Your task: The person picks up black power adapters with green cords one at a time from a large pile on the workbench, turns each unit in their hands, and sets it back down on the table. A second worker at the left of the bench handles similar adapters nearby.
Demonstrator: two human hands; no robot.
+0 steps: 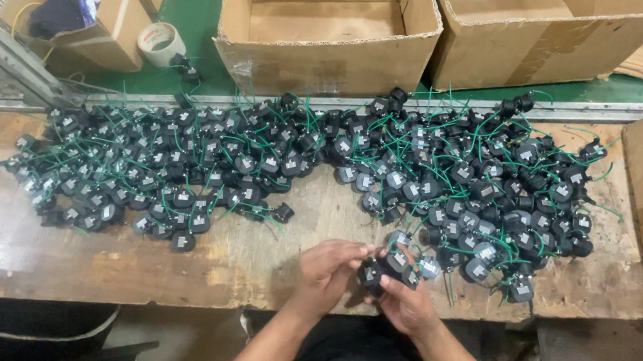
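We see left grip [323,270] and right grip [403,299] pinching black part [372,273] at table [184,262] edge, 6 o'clock; part detail unclear.

Small black round component [369,274] with pale face label, clasped between both hands at lower centre of the frame, several like black parts [401,260] with green wire leads bunched just right of it, above the bench edge

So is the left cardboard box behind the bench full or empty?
Empty, as far as it shows: the box has its flaps open and only bare cardboard floor shows inside.
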